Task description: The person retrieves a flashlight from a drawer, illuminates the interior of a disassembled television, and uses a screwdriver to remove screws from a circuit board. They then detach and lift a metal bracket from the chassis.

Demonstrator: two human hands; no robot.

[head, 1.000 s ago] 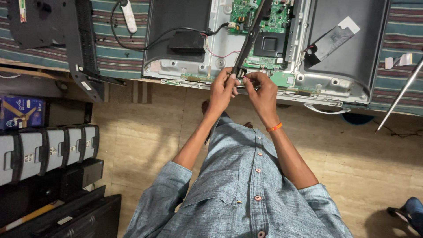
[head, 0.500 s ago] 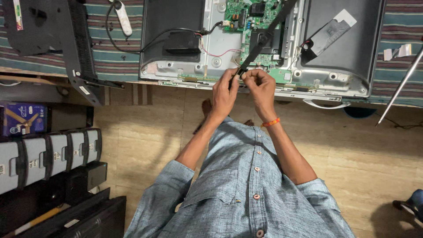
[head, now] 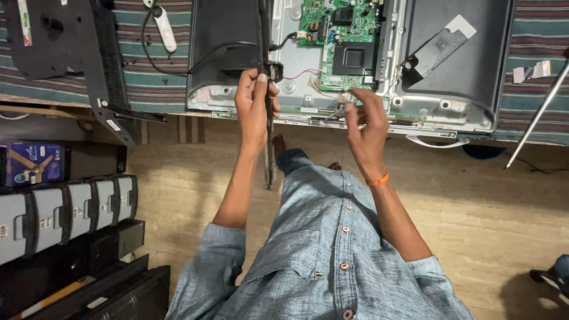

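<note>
Upright over the bench edge, a long black strip (head: 266,89) is being gripped in the closed left hand (head: 255,101), while the right hand (head: 363,121), well apart, is pinching a small connector (head: 345,96) beside the green circuit board (head: 338,35) of an opened television chassis (head: 456,112) lying on striped cloth (head: 148,77).

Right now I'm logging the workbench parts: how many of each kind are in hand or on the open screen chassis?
Long black strip, in left hand: 1
Green circuit board: 1
Small connector, at right hand: 1
Open chassis: 1
Total: 4
</note>
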